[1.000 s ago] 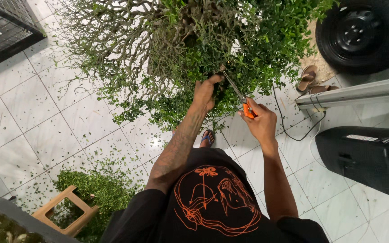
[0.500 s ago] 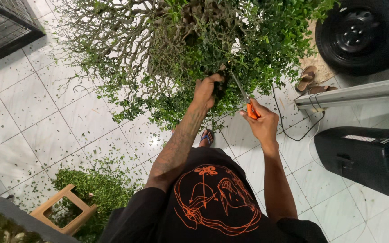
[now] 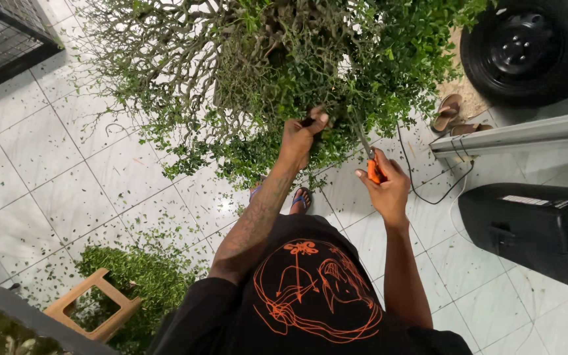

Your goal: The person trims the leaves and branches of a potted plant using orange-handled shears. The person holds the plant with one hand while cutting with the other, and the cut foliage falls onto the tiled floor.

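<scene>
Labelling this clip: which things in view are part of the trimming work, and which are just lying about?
In use:
left hand gripping foliage of the bushy small-leaved tree
right hand, its grip shut on the orange-handled pruning shears
pile of green clippings

Lying about:
wooden stool
car tyre
brown sandals
black case
black cable

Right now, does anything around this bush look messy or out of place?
Yes. Small green leaf clippings are scattered over the white tiled floor, with a thicker heap beside the wooden stool. A pair of brown sandals lies loose near the black tyre.
</scene>
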